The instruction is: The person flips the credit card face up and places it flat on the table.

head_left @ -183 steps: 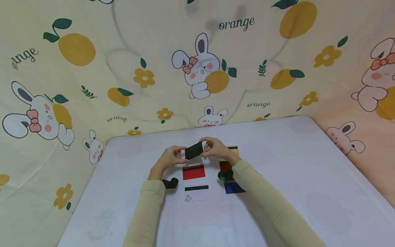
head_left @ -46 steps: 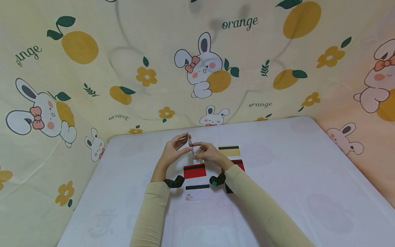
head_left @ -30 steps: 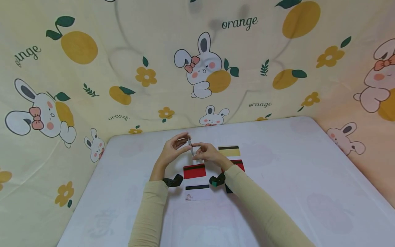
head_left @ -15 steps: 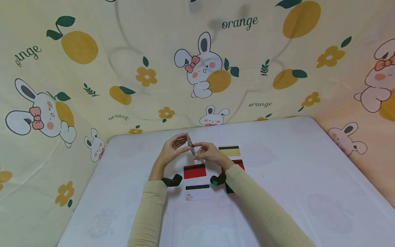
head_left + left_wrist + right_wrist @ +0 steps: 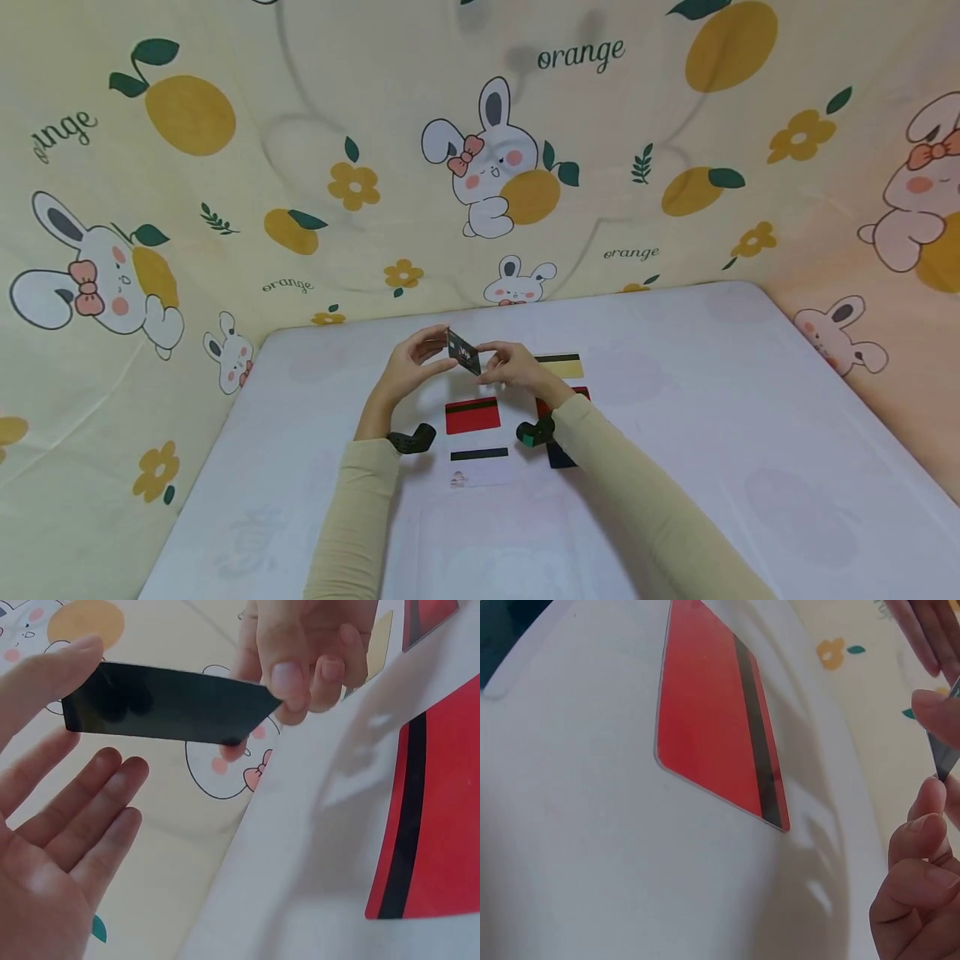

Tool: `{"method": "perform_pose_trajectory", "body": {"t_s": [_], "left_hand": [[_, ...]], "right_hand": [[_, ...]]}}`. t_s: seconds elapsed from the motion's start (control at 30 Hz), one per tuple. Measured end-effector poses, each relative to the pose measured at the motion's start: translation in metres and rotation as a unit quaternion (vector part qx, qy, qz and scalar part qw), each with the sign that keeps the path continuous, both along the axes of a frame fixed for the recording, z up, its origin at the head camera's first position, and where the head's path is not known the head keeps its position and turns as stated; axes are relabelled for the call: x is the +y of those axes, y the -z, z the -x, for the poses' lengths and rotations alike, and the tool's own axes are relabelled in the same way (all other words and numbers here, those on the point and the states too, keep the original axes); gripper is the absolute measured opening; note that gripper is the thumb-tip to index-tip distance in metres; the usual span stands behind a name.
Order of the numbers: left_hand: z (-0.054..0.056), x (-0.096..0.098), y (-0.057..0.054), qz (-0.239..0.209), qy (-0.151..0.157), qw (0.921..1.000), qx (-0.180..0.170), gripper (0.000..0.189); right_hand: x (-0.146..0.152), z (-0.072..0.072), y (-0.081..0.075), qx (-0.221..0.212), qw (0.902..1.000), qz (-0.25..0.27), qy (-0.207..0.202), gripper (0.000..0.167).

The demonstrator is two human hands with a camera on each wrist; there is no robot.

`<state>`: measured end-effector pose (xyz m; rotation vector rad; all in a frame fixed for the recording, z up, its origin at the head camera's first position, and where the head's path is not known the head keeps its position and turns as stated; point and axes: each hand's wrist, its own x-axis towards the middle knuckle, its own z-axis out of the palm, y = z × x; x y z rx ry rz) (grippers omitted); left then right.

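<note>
A black card (image 5: 464, 353) with pale markings is held up tilted between the two hands above the table. My left hand (image 5: 411, 367) pinches one end of it between thumb and index finger, its other fingers spread loosely, as the left wrist view shows. At the opposite end, my right hand (image 5: 516, 367) pinches the card with thumb and fingertips. The left wrist view shows the plain dark side of the black card (image 5: 161, 701). Just below the hands lies a red card (image 5: 472, 415) with a dark stripe, and nearer still a white card (image 5: 480, 473).
Right of these, a gold card (image 5: 567, 367) and a second red card (image 5: 546, 407) lie partly behind the right arm. A dark blue card (image 5: 560, 456) is also partly covered there. The white table (image 5: 675, 400) meets a printed cloth backdrop (image 5: 420, 150) at its far edge.
Earlier the card showed its plain black side to the head view, then stood almost edge-on. Now it has turned so the marked face shows. Both hands keep hold of it.
</note>
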<state>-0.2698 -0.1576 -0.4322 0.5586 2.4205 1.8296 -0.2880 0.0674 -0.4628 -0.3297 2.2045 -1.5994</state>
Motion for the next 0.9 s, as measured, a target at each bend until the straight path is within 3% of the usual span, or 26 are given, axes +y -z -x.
{"method": "perform_pose_trajectory", "body": {"t_s": [0.27, 0.53, 0.8, 0.9], "left_hand": [[-0.016, 0.0, -0.019, 0.027, -0.008, 0.9996, -0.006, 0.059], [0.001, -0.008, 0.011, 0.019, -0.025, 0.9993, -0.023, 0.061], [0.002, -0.011, 0.015, 0.031, -0.03, 0.9986, -0.032, 0.062], [0.002, -0.012, 0.015, 0.043, -0.032, 0.9979, -0.037, 0.061]], "right_hand": [[0.006, 0.002, -0.004, 0.005, 0.9999, 0.009, -0.006, 0.062], [0.009, 0.005, -0.002, 0.007, 0.9999, -0.006, 0.003, 0.063], [0.01, -0.009, -0.03, -0.004, 1.0, -0.007, -0.004, 0.062], [0.011, -0.005, -0.024, -0.003, 0.9999, -0.01, -0.004, 0.063]]}}
